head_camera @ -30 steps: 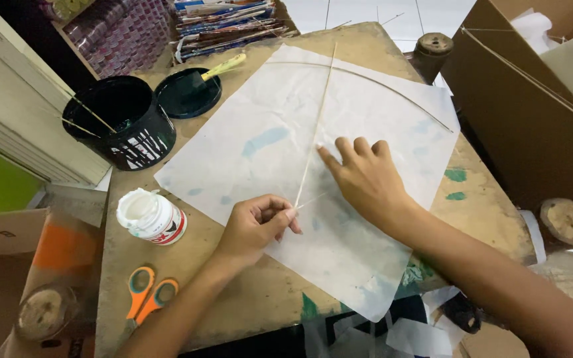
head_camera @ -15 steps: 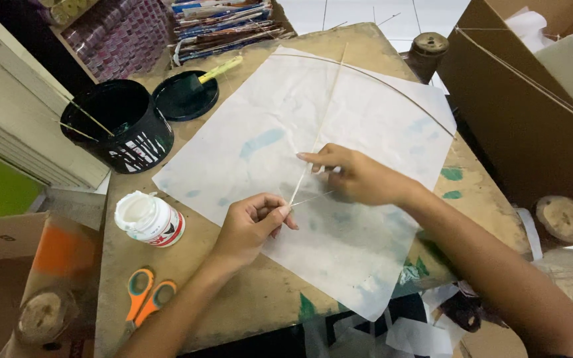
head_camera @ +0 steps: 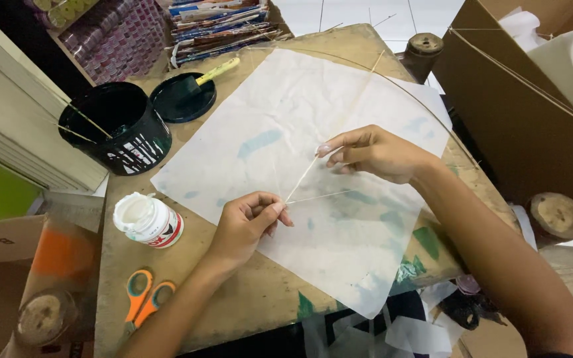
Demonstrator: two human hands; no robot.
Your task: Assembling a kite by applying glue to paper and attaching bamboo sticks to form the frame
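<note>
A thin bamboo stick (head_camera: 303,178) lies across a sheet of white translucent paper (head_camera: 280,119) on the wooden table (head_camera: 227,305). My left hand (head_camera: 247,222) pinches the stick's near end between thumb and fingers. Farther along, my right hand (head_camera: 373,154) grips the same stick with its fingertips, knuckles resting over the paper. A second thin stick (head_camera: 323,196) runs sideways under my hands. A curved thin bow stick (head_camera: 426,109) arcs along the paper's far right edge.
A white glue bottle (head_camera: 147,220) and orange scissors (head_camera: 142,297) lie left of my left hand. A black bucket (head_camera: 115,129) and its lid with a yellow-handled brush (head_camera: 184,96) stand at the back left. A cardboard box (head_camera: 518,99) sits right.
My right hand went from lying flat with spread fingers on the paper to closing its fingertips on the stick. My left hand kept its pinch on the near end.
</note>
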